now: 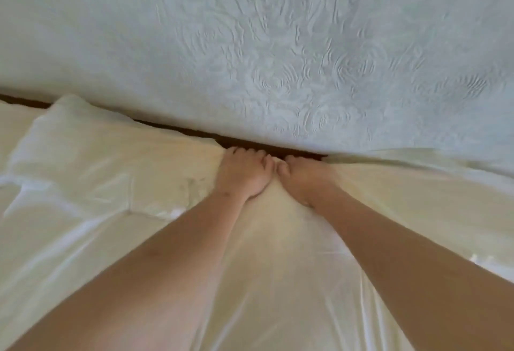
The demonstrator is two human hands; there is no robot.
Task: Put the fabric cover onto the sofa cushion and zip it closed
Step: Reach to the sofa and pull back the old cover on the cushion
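Left hand (pixel 243 174) sits at mid-frame w/ fingers curled down over the far edge of the cream-yellow, smooth, shiny-wrapped sofa cushion (pixel 264 281), fingertips tucked into the dark gap (pixel 250 146) behind it. Right hand (pixel 304 178) is just beside it, thumbs nearly touching, fingers likewise curled over the same edge and bunching the material there; what exactly each hand pinches is hidden, can't tell if it's the cover edge or the cushion itself. Both bare forearms run in from the bottom corners & converge at the hands.

Cushion fills the lower half of the view, lying flat, surface wrinkled w/ glossy creases fanning out from the hands. At left a loose fold of thin whitish film or cloth (pixel 69 139) lies rumpled on top of it.

Pale grey-white fabric cover w/ embossed floral swirl pattern (pixel 306 52) takes up the whole upper half, its lower edge running diagonally from left down to right, touching the cushion's far edge beside the right hand. No zip can be made out; frame is a bit blurred.
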